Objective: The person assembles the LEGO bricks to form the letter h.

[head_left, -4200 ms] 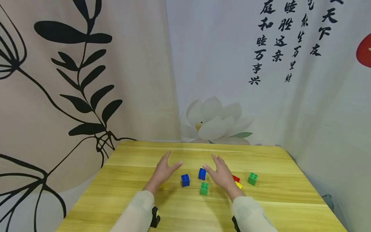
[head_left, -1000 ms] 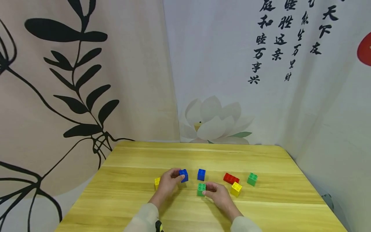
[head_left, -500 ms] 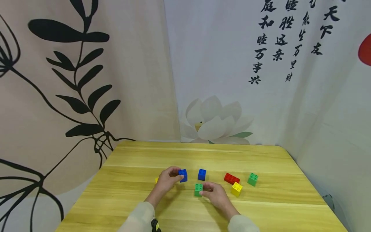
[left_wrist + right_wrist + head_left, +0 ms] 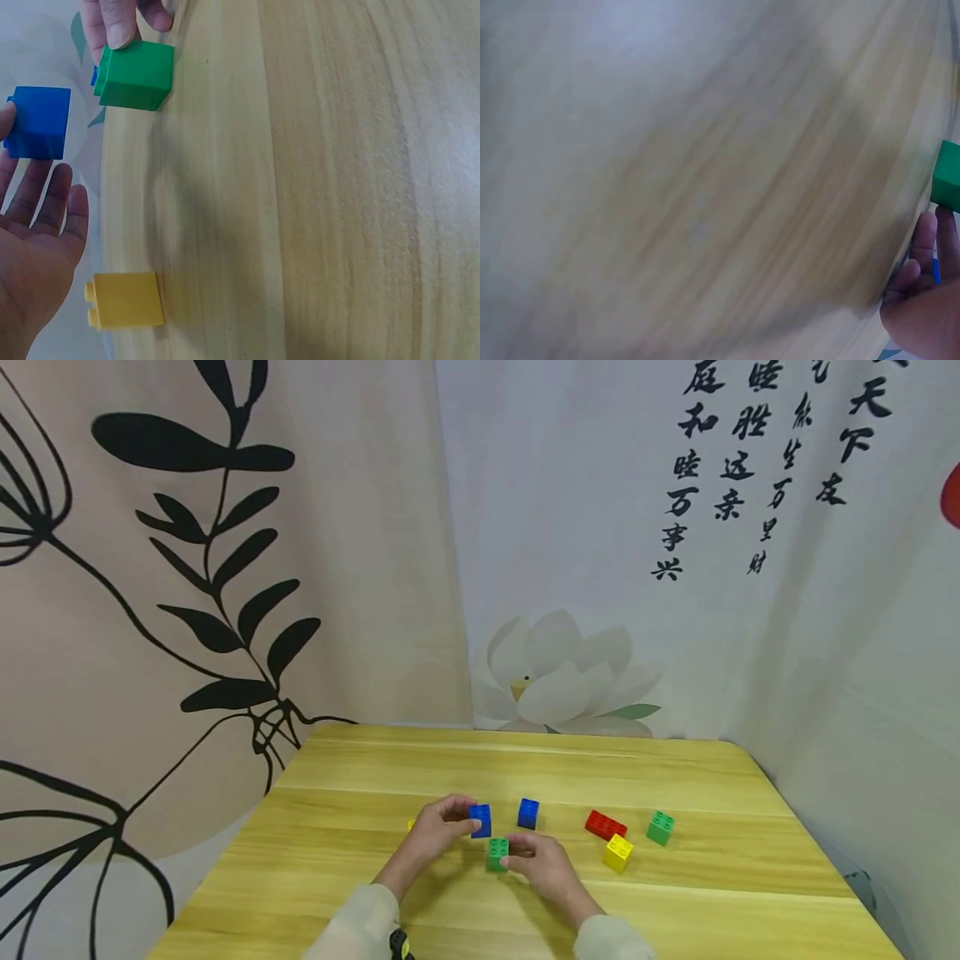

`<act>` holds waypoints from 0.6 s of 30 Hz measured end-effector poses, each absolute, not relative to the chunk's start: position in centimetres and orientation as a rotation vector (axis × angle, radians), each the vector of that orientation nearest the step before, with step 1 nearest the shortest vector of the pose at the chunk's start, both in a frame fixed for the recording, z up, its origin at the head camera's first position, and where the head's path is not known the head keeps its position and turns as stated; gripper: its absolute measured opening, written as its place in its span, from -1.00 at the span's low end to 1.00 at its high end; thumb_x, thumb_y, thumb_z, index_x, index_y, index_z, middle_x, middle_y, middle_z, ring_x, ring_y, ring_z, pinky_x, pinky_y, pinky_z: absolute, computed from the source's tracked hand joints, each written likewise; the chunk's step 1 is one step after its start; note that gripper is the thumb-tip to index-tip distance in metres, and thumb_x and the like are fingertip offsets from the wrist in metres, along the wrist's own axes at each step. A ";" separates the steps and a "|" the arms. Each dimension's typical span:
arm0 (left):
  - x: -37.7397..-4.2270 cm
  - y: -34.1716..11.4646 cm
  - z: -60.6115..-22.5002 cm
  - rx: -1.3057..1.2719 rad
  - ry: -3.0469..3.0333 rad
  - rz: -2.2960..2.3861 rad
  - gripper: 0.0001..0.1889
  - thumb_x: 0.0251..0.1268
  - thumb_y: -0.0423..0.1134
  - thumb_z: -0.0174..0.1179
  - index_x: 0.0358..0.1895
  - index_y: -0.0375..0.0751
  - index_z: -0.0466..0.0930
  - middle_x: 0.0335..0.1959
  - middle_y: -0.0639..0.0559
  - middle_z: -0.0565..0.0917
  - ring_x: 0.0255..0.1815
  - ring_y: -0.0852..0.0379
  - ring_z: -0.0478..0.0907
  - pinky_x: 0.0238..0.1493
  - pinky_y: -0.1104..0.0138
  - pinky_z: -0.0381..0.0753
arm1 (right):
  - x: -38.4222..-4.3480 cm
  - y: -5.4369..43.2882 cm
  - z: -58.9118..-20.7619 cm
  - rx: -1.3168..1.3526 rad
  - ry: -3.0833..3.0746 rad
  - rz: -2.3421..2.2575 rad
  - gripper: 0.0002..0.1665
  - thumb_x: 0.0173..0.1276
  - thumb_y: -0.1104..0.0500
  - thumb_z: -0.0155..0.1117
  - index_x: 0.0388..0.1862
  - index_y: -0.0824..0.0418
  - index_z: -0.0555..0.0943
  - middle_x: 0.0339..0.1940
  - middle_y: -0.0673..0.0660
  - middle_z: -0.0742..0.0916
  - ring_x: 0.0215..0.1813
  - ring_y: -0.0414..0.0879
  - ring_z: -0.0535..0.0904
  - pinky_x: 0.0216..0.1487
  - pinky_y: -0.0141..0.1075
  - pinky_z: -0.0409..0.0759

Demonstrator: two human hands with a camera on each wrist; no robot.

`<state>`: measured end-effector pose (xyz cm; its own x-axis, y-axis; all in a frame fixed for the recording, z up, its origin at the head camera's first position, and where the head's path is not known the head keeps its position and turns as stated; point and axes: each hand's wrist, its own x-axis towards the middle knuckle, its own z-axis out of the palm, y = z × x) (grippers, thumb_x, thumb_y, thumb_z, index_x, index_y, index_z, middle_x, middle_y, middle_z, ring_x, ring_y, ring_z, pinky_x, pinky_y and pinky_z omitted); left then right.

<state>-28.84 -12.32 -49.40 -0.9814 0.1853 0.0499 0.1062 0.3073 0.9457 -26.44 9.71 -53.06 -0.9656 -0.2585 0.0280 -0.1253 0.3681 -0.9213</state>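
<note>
I see the left hand (image 4: 433,833) with a blue block (image 4: 480,821) clamped between thumb and fingers. The right hand (image 4: 546,866) pinches a green block (image 4: 497,854), which is near the blue one and a little closer to the person; the left wrist view shows me a gap between them. I cannot tell whether either touches the table (image 4: 720,902). To their right stands a second blue block (image 4: 528,813), then a red block (image 4: 606,825) with a yellow block (image 4: 618,853) just beside it, and another green block (image 4: 660,828). One more yellow block (image 4: 127,300) stands near the left hand.
</note>
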 end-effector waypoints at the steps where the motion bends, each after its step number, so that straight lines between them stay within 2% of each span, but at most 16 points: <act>1: -28.8 -12.3 -49.4 0.279 2.482 1.785 -0.60 0.28 -0.18 0.36 0.14 -0.24 0.61 -0.07 -0.04 0.66 0.03 -0.02 0.56 0.01 0.13 0.59 | -26.5 9.6 -53.1 -0.357 2.502 -1.662 -0.52 0.29 0.16 0.43 0.14 0.34 0.62 -0.01 0.22 0.73 0.01 0.07 0.64 0.02 -0.02 0.61; 9: -28.7 -12.1 -50.2 0.338 2.453 1.771 -0.55 0.32 -0.17 0.33 0.20 -0.31 0.56 -0.04 -0.06 0.65 0.04 -0.04 0.55 -0.01 0.13 0.59 | -26.7 9.2 -53.2 -0.346 2.505 -1.658 -0.54 0.29 0.16 0.44 0.13 0.33 0.63 -0.04 0.18 0.75 -0.02 0.04 0.65 0.01 -0.05 0.62; 18: -28.2 -11.7 -50.4 0.386 2.440 1.733 -0.59 0.35 -0.17 0.30 0.19 -0.26 0.59 -0.01 -0.05 0.67 0.07 -0.07 0.54 0.07 0.04 0.56 | -26.6 9.2 -52.9 -0.358 2.487 -1.646 -0.49 0.31 0.15 0.43 0.17 0.36 0.60 0.02 0.23 0.73 0.04 0.09 0.64 0.04 -0.03 0.61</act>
